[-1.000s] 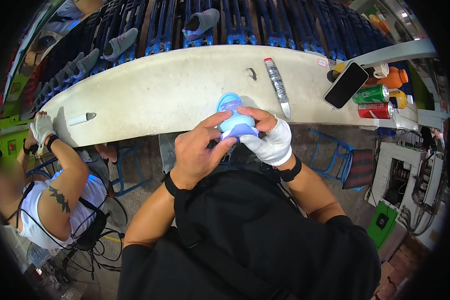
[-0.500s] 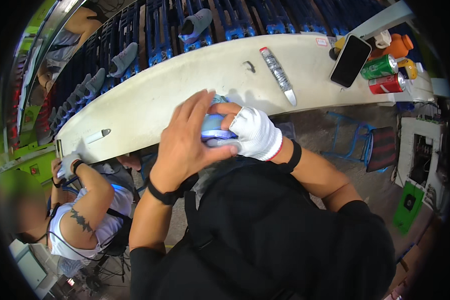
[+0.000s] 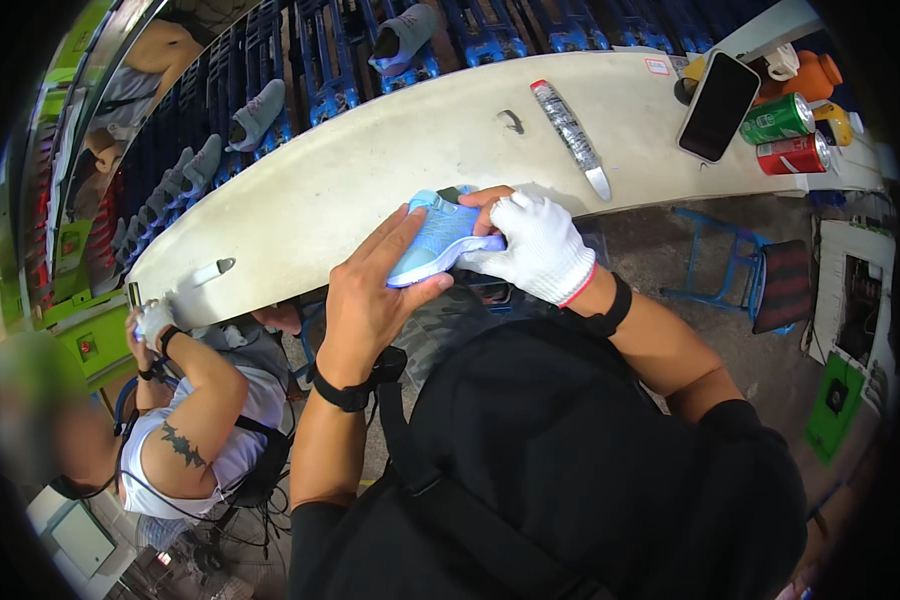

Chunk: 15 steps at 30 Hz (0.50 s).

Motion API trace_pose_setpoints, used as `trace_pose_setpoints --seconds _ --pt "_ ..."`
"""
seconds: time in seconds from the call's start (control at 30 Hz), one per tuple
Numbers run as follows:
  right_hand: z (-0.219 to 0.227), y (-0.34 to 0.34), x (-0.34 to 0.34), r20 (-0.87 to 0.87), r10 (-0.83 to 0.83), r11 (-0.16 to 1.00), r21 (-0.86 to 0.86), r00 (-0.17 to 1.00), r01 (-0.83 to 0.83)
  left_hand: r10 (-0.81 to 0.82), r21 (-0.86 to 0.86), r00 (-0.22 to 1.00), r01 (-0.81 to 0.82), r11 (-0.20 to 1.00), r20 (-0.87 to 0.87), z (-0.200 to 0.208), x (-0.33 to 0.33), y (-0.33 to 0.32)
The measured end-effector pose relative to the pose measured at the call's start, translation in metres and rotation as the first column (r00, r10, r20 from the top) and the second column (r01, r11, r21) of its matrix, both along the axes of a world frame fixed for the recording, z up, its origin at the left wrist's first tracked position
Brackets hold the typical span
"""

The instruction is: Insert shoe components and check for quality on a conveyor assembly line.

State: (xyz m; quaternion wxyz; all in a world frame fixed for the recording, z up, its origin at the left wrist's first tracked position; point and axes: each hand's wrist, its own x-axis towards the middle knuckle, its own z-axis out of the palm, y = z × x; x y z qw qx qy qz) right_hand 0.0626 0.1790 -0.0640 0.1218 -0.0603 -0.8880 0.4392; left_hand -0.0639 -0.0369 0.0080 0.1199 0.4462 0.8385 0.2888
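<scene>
A light blue sneaker with a pale, purplish sole is held at the near edge of the long white table, its toe pointing down to the left. My bare left hand is closed round the toe end, fingers over the upper and thumb at the sole. At the heel end my right hand, in a white fingerless-tipped knit glove, grips the shoe, with bare fingertips near the opening. Part of the heel is hidden behind the right hand. Black bands circle both my wrists.
On the table lie a tape-wrapped knife, a small dark scrap and a black phone. Drink cans, one green and one red, lie at right. Sneakers ride a blue rack behind. A co-worker sits left.
The sneaker has turned, so its side and upper now show between my hands. My right hand has shifted right toward the heel, and the whole view has moved slightly.
</scene>
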Motion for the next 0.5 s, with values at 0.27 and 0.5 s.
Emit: trace_pose_setpoints --seconds 0.27,0.5 --pt "0.029 0.017 0.016 0.041 -0.031 0.987 0.158 0.999 0.024 -0.175 -0.123 0.981 0.163 0.979 -0.085 0.021 0.006 0.032" --pt "0.045 0.038 0.023 -0.241 0.032 0.994 -0.094 0.970 -0.056 -0.062 0.583 0.998 0.057 0.811 -0.011 -0.059 0.041 0.065"
